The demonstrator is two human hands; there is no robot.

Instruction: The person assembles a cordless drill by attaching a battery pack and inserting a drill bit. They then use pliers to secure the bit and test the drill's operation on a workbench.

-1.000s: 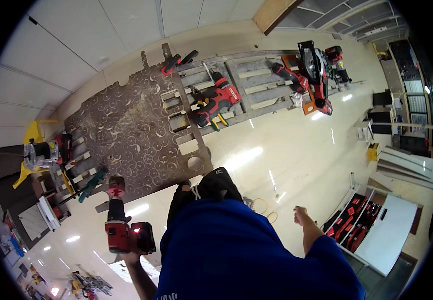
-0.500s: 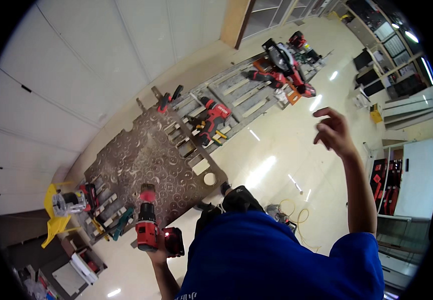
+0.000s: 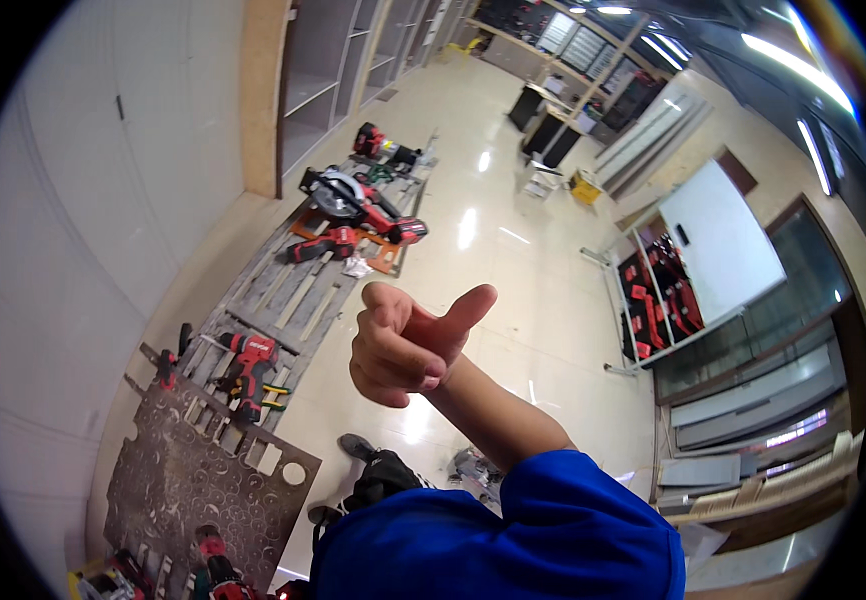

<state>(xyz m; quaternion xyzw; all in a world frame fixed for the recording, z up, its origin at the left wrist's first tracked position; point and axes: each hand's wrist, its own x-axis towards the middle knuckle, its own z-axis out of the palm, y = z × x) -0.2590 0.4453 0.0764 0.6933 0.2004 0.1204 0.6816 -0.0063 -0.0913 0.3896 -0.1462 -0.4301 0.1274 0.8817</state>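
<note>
My right hand (image 3: 403,345) is raised in mid-air near the centre, above the floor. Its thumb sticks out, its fingers are loosely bent, and nothing is in it. At the lower left edge shows the top of a red and black cordless drill (image 3: 225,578), with a red cup-shaped hole saw at its front. This drill is over a brown patterned board (image 3: 173,485); my left hand is out of the picture below it. Another red and black drill (image 3: 250,370) lies on the slatted wooden pallet (image 3: 293,300), beside green and yellow-handled pliers (image 3: 275,392).
Farther along the pallet are a circular saw (image 3: 338,195) and a red power tool (image 3: 323,245). Left stands a white panelled wall (image 3: 103,250). A rack with red and black cases (image 3: 658,300) is at right. Some grey equipment (image 3: 478,470) sits near my feet.
The view has swung to the right, so the board, pallet and held drill sit lower and farther left. My left hand has left the picture. My right hand now appears near the centre, thumb out.
</note>
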